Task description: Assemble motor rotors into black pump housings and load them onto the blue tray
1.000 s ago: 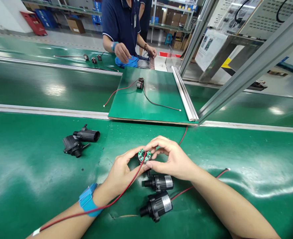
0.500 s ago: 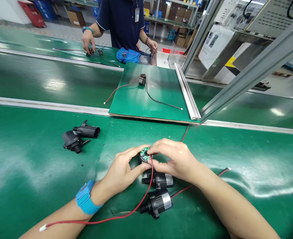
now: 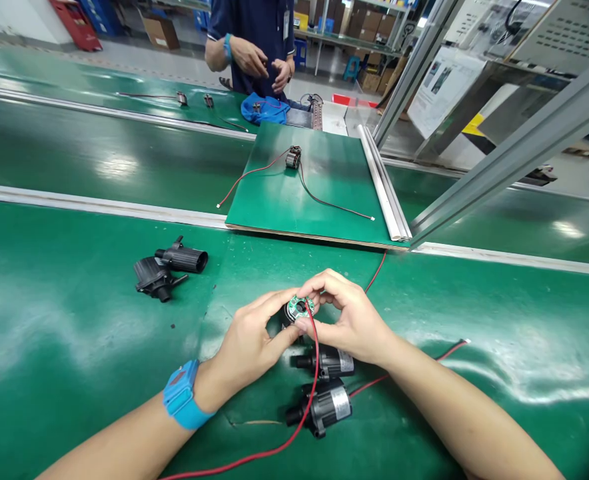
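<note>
Left hand [image 3: 254, 333] and right hand [image 3: 352, 320] are both occupied, thumbs and fingers closed narrowly around opposite sides of a round black part topped with a green ring-shaped circuit board [image 3: 294, 308]. This part is held above the middle of the green, glossy surface [image 3: 64, 373], its board facing up and tilted. From the board, a thick red cable [image 3: 316, 360] drops in front of two black plastic pumps with silver labels and runs out past the bottom of the view. A blue wristband [image 3: 187, 397] circles the left wrist.

Just below the hands lie the pumps: the upper pump [image 3: 328, 363] and, nearer the wearer, the lower pump [image 3: 327, 403]. A red lead [image 3: 368, 385] leaves the lower pump's right side and passes under the right forearm.

Toward the surface's far edge, well left of the hands, two ribbed black plastic housings [image 3: 182, 258] lie together. Across that far edge sits a flat green board [image 3: 269, 207]. A metal-and-copper coil [image 3: 293, 158] rests on it near its far edge, and long white strips [image 3: 382, 190] line its right edge.
</note>
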Demonstrator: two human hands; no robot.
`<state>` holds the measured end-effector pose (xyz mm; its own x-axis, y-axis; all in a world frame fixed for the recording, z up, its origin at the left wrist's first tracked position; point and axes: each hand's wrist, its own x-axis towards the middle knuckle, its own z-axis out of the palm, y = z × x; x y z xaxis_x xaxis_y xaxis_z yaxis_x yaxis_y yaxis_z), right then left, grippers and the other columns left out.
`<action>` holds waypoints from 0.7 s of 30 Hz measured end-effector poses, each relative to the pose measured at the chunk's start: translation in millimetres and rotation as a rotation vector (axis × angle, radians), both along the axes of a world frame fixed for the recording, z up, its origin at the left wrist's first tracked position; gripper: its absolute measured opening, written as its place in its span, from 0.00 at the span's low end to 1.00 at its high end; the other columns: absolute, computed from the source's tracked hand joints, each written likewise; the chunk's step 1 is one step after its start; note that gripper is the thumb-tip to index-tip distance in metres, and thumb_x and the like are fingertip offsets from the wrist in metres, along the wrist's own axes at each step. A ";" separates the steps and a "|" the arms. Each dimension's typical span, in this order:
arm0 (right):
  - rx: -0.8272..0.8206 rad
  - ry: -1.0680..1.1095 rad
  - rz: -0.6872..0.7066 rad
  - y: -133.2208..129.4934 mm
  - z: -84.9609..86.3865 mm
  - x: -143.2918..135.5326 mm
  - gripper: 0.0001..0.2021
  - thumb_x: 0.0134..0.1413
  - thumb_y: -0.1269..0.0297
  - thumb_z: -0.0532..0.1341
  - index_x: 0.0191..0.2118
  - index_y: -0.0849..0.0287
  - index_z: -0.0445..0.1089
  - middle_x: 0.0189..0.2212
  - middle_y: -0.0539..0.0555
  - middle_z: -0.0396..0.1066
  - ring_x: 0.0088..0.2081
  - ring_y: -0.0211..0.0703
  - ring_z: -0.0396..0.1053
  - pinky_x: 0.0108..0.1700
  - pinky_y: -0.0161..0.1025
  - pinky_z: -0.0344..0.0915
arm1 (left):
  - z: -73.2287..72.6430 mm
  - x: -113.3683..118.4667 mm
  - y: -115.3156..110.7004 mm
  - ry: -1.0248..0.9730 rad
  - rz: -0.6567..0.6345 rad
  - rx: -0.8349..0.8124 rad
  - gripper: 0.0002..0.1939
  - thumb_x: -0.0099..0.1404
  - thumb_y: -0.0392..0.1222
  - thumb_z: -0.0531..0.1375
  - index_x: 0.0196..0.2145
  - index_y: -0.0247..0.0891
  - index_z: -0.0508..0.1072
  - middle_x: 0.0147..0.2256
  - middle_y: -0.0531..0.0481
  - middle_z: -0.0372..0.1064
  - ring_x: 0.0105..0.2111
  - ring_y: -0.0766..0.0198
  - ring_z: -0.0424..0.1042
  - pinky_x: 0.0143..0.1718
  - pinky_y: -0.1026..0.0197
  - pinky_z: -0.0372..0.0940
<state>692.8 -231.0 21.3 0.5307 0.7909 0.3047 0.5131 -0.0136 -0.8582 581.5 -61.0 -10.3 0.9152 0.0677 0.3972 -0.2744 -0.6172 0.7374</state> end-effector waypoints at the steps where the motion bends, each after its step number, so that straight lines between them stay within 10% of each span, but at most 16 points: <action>1: -0.003 -0.024 0.006 -0.7 0.3 1.6 0.16 0.51 0.63 0.71 0.46 0.56 0.71 0.38 0.51 0.68 0.36 0.37 0.68 0.39 0.37 0.71 | 0.6 -0.1 0.1 0.007 -0.002 -0.004 0.21 0.69 0.43 0.62 0.58 0.44 0.69 0.52 0.49 0.76 0.50 0.61 0.76 0.52 0.62 0.69; 8: 0.056 -0.467 0.110 -8.3 2.9 17.6 0.22 0.57 0.58 0.69 0.55 0.57 0.71 0.41 0.55 0.75 0.43 0.42 0.73 0.47 0.39 0.72 | 2.6 -0.8 2.7 0.048 -0.023 -0.025 0.22 0.67 0.45 0.64 0.58 0.42 0.70 0.52 0.48 0.77 0.51 0.60 0.76 0.52 0.61 0.69; 12: -0.011 -0.237 0.173 -14.6 11.8 24.9 0.30 0.48 0.56 0.73 0.58 0.55 0.70 0.42 0.53 0.76 0.41 0.40 0.75 0.45 0.37 0.73 | 2.5 0.9 3.6 0.106 -0.094 -0.091 0.25 0.67 0.46 0.65 0.60 0.46 0.68 0.55 0.50 0.75 0.53 0.60 0.74 0.55 0.59 0.68; 21: -0.081 -0.104 0.132 -12.7 15.3 20.2 0.16 0.55 0.59 0.70 0.49 0.55 0.76 0.41 0.52 0.76 0.39 0.37 0.73 0.44 0.37 0.71 | -6.5 0.4 4.1 0.160 -0.067 -0.176 0.39 0.65 0.47 0.66 0.67 0.51 0.52 0.55 0.50 0.74 0.55 0.58 0.74 0.56 0.55 0.68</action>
<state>713.0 -243.7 36.6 0.3896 0.8757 0.2851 0.6013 -0.0074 -0.7990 581.9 -56.9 -16.8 0.9703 0.0601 0.2341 -0.1812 -0.4602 0.8691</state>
